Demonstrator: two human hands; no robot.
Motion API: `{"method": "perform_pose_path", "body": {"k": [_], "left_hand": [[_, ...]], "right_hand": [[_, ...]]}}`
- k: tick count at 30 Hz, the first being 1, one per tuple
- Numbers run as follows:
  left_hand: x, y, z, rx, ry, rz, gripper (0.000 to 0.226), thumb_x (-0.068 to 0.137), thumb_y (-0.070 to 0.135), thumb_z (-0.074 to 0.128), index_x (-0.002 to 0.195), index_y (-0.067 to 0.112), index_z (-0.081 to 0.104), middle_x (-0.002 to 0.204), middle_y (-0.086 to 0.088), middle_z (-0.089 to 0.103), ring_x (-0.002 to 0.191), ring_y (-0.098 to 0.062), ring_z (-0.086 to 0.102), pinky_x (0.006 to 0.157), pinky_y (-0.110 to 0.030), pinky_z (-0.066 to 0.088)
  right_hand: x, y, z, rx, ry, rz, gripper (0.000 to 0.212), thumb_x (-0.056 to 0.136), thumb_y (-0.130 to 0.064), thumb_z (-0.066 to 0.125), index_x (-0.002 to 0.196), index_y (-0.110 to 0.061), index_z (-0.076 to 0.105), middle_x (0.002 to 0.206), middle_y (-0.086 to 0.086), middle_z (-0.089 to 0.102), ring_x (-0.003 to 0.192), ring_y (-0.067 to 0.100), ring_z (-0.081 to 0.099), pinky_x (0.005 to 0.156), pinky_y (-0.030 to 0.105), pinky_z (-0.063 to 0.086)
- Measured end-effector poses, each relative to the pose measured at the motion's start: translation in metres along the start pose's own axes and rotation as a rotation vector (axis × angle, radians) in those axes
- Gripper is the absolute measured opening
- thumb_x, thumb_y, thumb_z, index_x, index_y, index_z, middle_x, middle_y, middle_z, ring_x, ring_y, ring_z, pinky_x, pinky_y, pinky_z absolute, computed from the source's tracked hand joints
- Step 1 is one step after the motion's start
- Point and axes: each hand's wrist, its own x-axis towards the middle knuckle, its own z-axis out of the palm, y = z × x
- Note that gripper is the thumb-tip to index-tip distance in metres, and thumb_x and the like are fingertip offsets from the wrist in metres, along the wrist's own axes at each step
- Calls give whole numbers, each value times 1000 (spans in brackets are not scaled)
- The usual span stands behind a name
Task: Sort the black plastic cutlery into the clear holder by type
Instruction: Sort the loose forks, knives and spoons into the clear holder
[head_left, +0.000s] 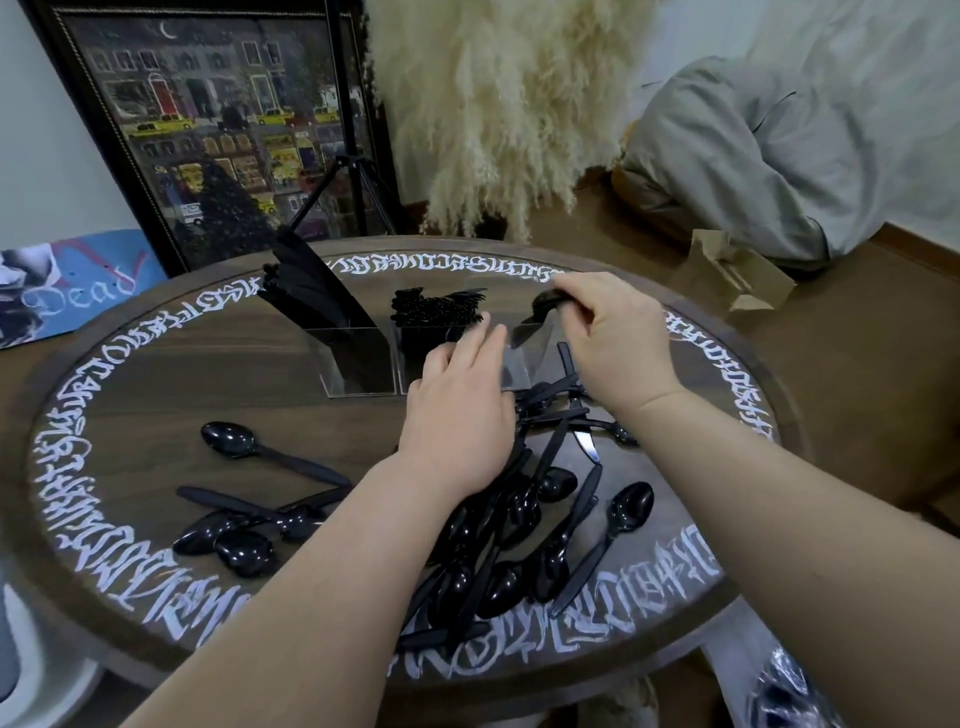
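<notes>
A clear three-part holder (358, 364) stands at the back of the round table. Its left part holds black knives (317, 288), its middle part black forks (436, 306). My right hand (613, 343) pinches a black spoon (545, 306) by its bowl end over the right part, handle pointing down into it. My left hand (457, 410) rests with straight fingers against the holder's front, between the middle and right parts. A pile of loose black spoons and knives (524, 525) lies under my forearms. More spoons (244, 525) lie at the left.
The dark wooden table (156, 374) has a white lettered ring round its rim. Behind it stand a framed picture (218, 124), a tripod (358, 176) and pampas grass (498, 104). A brown paper bag (732, 275) sits on the floor at the right.
</notes>
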Motion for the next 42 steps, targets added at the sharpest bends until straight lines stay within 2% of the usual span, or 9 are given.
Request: {"method": "perform_pose_path", "body": {"k": [7,12,16,20,23,26,31,35,42], "left_hand": [[3,-3,5,-35,10,27,61,96,25,44,151,22,18,161,5,4,142,-24,16,113,-49,26],[-3,-1,2,-86,23,74,56,97,19,45,150,25,25,160,10,10,142,-21,19,114,-42,26],[-8,0,4,-82,55,94,45,96,18,49,140,25,43,150,7,32,134,-19,32,105,-32,32],[-15,1,16,-16,-40,128,35,96,23,48,130,27,54,134,7,46,128,-17,35,102,-33,37],[-18,2,27,90,-147,96,40,95,37,49,134,33,49,142,10,40,136,-18,24,106,-43,33],[-20,4,36,187,-244,47,54,91,54,49,141,38,38,153,8,25,143,-19,9,109,-49,23],[-18,4,43,190,-305,1,60,90,60,48,143,39,32,159,5,12,146,-20,4,114,-56,16],[-19,4,43,183,-309,-7,58,91,57,47,144,38,32,160,5,11,147,-20,5,115,-56,16],[-19,5,41,151,-267,15,58,93,50,50,145,33,33,158,5,17,146,-20,7,115,-53,20]], "right_hand": [[-7,12,7,-27,-264,81,44,94,-8,45,135,-19,53,134,1,52,121,19,48,96,29,39],[-28,28,-20,6,-169,248,50,92,-2,45,137,-24,49,122,-3,52,92,8,45,79,20,33],[-53,45,-33,-67,-197,369,33,93,-9,52,122,-20,63,117,-1,63,88,9,51,79,19,35],[-74,50,-25,-187,-441,395,17,92,-27,58,102,-22,72,96,-2,71,86,16,62,72,24,44],[-74,46,-13,-286,-536,427,27,90,-43,59,85,-20,71,81,0,70,79,21,63,66,29,48],[-68,43,-1,-370,-562,464,38,86,-52,60,80,-16,69,75,2,66,74,23,62,62,29,48],[-66,48,7,-354,-551,578,24,86,-35,63,91,-13,69,78,5,60,73,27,51,64,26,40],[-68,51,2,-235,-581,680,19,83,-28,65,85,-10,70,78,6,65,75,27,58,63,26,42],[-71,45,-31,-222,-446,564,9,83,-18,60,90,-13,61,85,4,61,80,24,51,64,28,37]]}}
